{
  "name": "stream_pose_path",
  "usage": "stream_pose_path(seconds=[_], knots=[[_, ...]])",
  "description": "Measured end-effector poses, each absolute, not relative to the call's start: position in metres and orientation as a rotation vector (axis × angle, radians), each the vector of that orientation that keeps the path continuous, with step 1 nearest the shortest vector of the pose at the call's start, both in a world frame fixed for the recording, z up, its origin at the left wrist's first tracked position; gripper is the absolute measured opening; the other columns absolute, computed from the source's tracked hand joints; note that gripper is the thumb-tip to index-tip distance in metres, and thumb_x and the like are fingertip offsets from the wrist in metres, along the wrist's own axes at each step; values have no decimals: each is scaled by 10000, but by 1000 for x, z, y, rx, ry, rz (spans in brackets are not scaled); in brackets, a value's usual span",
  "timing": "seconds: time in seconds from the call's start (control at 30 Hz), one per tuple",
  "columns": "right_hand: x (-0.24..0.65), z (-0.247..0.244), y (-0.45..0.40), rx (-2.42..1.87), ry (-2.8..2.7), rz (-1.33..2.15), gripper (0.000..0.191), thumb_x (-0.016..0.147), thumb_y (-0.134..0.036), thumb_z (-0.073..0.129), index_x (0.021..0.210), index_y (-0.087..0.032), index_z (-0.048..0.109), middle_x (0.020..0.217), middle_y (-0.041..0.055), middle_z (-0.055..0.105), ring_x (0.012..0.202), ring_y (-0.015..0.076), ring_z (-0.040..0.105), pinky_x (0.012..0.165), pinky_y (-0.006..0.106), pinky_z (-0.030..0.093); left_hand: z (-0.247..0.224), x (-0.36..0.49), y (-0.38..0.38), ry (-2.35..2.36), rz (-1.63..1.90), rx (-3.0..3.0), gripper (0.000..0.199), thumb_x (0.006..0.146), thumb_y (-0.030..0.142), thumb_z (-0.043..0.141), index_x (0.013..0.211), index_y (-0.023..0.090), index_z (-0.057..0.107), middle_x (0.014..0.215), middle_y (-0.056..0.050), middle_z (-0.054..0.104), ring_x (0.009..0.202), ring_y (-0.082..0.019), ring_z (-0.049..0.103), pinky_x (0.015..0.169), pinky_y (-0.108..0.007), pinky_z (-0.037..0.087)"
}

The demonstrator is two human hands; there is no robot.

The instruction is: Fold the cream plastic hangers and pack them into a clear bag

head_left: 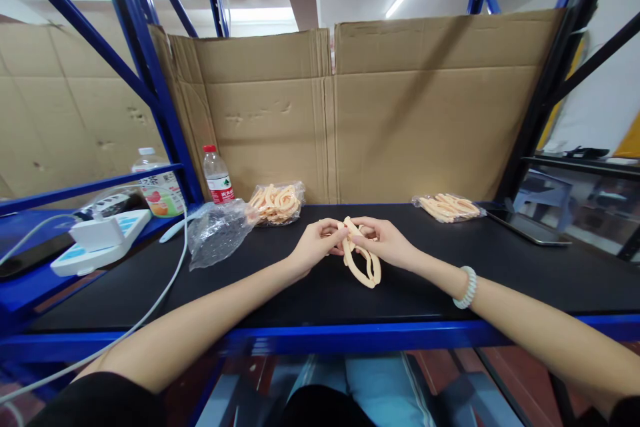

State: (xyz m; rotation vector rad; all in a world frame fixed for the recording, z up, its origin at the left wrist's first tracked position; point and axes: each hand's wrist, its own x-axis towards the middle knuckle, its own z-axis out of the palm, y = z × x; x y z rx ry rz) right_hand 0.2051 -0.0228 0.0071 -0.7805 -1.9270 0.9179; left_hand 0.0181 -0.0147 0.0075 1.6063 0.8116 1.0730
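Observation:
Both hands are together over the middle of the black tabletop. My left hand (320, 241) pinches one side of a cream-coloured, soft-looking looped strip (361, 272), its thumb and fingers closed. From the other side, my right hand (387, 240) grips the upper part of the same strip. Loops hang below the fingers, close to the table surface. What the strip is made of I cannot tell, and parts of it are hidden by the fingers. Behind my left hand lies a clear bag (277, 203) of similar curled strips. Farther right, another bag (447, 207) holds straighter strips.
A crumpled clear plastic bag (220, 232) and a red-capped bottle (219, 177) stand left. A white power strip (103, 240) trails a cable (173, 273) across the table's left side. A dark flat device (530, 225) lies right. Cardboard (430, 107) walls the back.

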Motion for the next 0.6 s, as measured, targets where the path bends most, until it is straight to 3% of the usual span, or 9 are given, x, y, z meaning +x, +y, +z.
stream_pose_path(seconds=[0.13, 0.27, 0.37, 0.5, 0.6], knots=[[224, 9, -1, -810, -1846, 884, 457, 826, -398, 586, 1203, -141, 544, 755, 26, 675, 680, 176, 653, 624, 275, 523, 9, 15, -11, 874, 1126, 1636, 407, 767, 477, 669, 962, 129, 589, 832, -67, 664, 655, -117, 639, 643, -254, 544], [258, 14, 28, -1119, -1690, 755, 349, 834, -290, 555, 1145, -133, 574, 655, 9, 632, 569, 142, 597, 513, 222, 476, 8, 13, -9, 950, 1145, 1765, 309, 764, 397, 664, 919, 137, 599, 791, -56, 656, 657, -141, 634, 624, -267, 529], [277, 16, 39, -1397, -1631, 664, 272, 867, -208, 484, 1100, -124, 598, 612, 11, 611, 508, 124, 555, 453, 195, 424, 11, 12, -12, 995, 1179, 1924, 237, 764, 360, 645, 893, 163, 624, 817, -51, 652, 748, -174, 623, 675, -288, 512], [288, 15, 44, -1537, -1643, 604, 237, 852, -140, 473, 1024, -105, 633, 649, 39, 643, 525, 120, 563, 474, 192, 423, 17, 9, -18, 1002, 1183, 2208, 176, 782, 315, 611, 914, 201, 631, 916, -45, 656, 930, -221, 587, 862, -355, 457], [294, 12, 49, -1648, -1681, 540, 234, 850, -141, 467, 985, -88, 652, 618, 43, 641, 512, 123, 556, 465, 194, 406, 17, 8, -19, 1032, 1083, 2524, 180, 824, 262, 542, 982, 198, 598, 988, -60, 654, 968, -230, 579, 880, -371, 441]])
